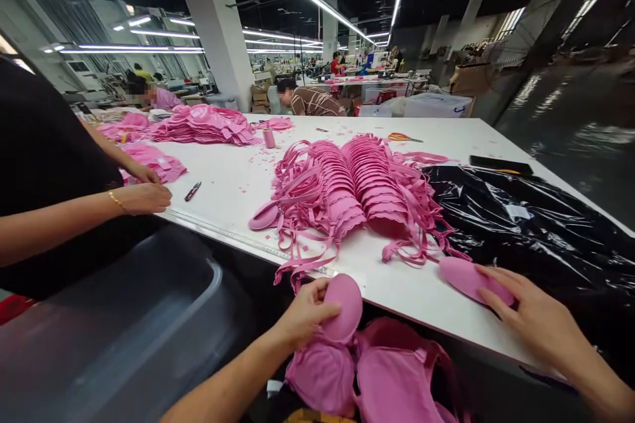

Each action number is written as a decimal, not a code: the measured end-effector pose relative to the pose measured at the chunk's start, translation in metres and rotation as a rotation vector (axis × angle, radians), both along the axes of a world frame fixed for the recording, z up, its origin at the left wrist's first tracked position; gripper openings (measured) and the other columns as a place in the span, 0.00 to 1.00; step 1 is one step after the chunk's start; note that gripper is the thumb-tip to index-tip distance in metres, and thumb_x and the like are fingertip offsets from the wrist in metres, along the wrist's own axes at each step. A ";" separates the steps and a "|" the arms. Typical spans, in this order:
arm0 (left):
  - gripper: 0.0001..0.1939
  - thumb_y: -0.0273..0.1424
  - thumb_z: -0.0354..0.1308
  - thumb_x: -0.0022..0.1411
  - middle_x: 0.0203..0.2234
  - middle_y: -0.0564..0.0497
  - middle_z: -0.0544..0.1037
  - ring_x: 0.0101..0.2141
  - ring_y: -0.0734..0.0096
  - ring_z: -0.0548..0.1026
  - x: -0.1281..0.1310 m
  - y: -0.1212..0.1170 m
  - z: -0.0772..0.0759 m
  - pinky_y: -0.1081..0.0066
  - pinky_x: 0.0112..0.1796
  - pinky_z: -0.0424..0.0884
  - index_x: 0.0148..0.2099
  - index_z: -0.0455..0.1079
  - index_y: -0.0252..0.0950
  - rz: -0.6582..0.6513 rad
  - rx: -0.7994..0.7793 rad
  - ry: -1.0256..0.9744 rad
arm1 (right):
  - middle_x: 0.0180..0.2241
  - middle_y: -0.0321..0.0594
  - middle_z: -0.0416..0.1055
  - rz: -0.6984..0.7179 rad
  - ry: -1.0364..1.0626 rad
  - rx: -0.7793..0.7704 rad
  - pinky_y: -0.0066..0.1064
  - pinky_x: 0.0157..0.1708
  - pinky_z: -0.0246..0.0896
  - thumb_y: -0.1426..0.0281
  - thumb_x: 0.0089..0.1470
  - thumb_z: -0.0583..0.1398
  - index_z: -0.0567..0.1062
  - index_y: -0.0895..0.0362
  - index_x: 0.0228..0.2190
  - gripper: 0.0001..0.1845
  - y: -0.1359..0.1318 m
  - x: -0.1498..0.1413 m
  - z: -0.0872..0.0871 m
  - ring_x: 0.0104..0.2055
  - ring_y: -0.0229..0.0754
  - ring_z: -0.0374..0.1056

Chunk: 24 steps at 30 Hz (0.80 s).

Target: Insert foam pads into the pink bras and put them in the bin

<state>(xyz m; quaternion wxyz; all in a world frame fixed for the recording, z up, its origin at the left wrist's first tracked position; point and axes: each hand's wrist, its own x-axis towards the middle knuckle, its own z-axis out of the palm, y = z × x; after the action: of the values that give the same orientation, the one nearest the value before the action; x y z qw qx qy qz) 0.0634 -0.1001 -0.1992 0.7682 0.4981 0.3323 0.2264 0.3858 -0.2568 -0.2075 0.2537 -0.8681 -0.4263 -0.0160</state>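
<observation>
My left hand (303, 314) is closed around a round pink foam pad (343, 307) at the near edge of the white table (411, 291). In my lap below it lies a pink bra (367, 377) with its cups facing up. My right hand (533, 320) rests with fingers spread flat on a second pink pad (464, 277) lying on the table beside a black plastic sheet (536, 225). Two rows of stacked pink bras (357, 185) with loose straps fill the table's middle.
A person in black stands at the left, their hands (143, 197) on the table edge beside small snips (192, 191). A grey bin (129, 324) sits below. More pink piles (203, 124), a thread spool (268, 137), scissors (403, 138) and a black phone (500, 164) lie farther back.
</observation>
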 end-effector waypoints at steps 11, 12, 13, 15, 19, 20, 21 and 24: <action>0.22 0.27 0.69 0.35 0.26 0.54 0.71 0.28 0.76 0.67 0.011 -0.038 -0.018 0.77 0.29 0.62 0.35 0.67 0.33 -0.027 -0.227 0.048 | 0.47 0.42 0.70 -0.131 -0.054 0.518 0.49 0.50 0.60 0.59 0.56 0.53 0.71 0.48 0.47 0.19 -0.040 -0.067 0.063 0.49 0.55 0.66; 0.22 0.27 0.69 0.35 0.26 0.54 0.71 0.28 0.76 0.67 0.011 -0.040 -0.019 0.77 0.29 0.62 0.35 0.67 0.33 -0.023 -0.247 0.047 | 0.44 0.41 0.71 -0.182 0.031 0.555 0.49 0.50 0.60 0.58 0.54 0.55 0.72 0.48 0.45 0.18 -0.044 -0.076 0.060 0.47 0.55 0.67; 0.22 0.27 0.69 0.35 0.26 0.54 0.71 0.28 0.76 0.67 0.012 -0.042 -0.020 0.77 0.29 0.62 0.35 0.67 0.33 -0.021 -0.268 0.045 | 0.41 0.41 0.73 -0.201 0.154 0.569 0.48 0.48 0.62 0.56 0.52 0.57 0.73 0.48 0.43 0.18 -0.048 -0.086 0.053 0.43 0.54 0.69; 0.23 0.27 0.69 0.34 0.26 0.55 0.71 0.27 0.77 0.67 0.013 -0.046 -0.022 0.77 0.29 0.62 0.35 0.66 0.33 -0.020 -0.302 0.044 | 0.34 0.40 0.75 -0.105 0.478 0.509 0.43 0.40 0.68 0.54 0.46 0.61 0.75 0.50 0.39 0.19 -0.051 -0.105 0.029 0.34 0.50 0.72; 0.22 0.27 0.69 0.34 0.25 0.55 0.70 0.27 0.76 0.68 0.017 -0.053 -0.025 0.75 0.29 0.63 0.35 0.65 0.33 -0.006 -0.330 0.042 | 0.34 0.43 0.74 0.254 1.007 0.279 0.35 0.35 0.69 0.55 0.46 0.61 0.70 0.55 0.47 0.27 -0.044 -0.148 -0.023 0.34 0.45 0.72; 0.23 0.27 0.69 0.34 0.26 0.55 0.70 0.27 0.75 0.68 0.018 -0.055 -0.026 0.75 0.29 0.64 0.35 0.65 0.33 0.005 -0.335 0.037 | 0.35 0.43 0.74 0.283 1.079 0.252 0.35 0.36 0.69 0.56 0.47 0.61 0.66 0.56 0.50 0.30 -0.040 -0.159 -0.032 0.35 0.45 0.71; 0.23 0.27 0.69 0.34 0.26 0.55 0.71 0.28 0.75 0.69 0.020 -0.056 -0.027 0.75 0.30 0.64 0.35 0.65 0.33 0.014 -0.340 0.030 | 0.35 0.43 0.73 0.307 1.150 0.245 0.35 0.36 0.69 0.57 0.48 0.61 0.62 0.55 0.53 0.32 -0.037 -0.169 -0.040 0.34 0.44 0.71; 0.22 0.26 0.69 0.34 0.27 0.53 0.71 0.29 0.74 0.69 0.022 -0.062 -0.032 0.75 0.30 0.64 0.34 0.66 0.33 0.011 -0.327 0.017 | 0.34 0.41 0.72 0.357 1.344 0.302 0.36 0.35 0.68 0.59 0.50 0.60 0.55 0.53 0.56 0.35 -0.030 -0.190 -0.053 0.32 0.43 0.70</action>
<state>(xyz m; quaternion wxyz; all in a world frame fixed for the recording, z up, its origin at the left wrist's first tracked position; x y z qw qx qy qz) 0.0857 -0.1625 -0.2313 0.8349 0.3667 0.3739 0.1694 0.1953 -0.2865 -0.2601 0.5778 -0.5626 -0.3062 0.5058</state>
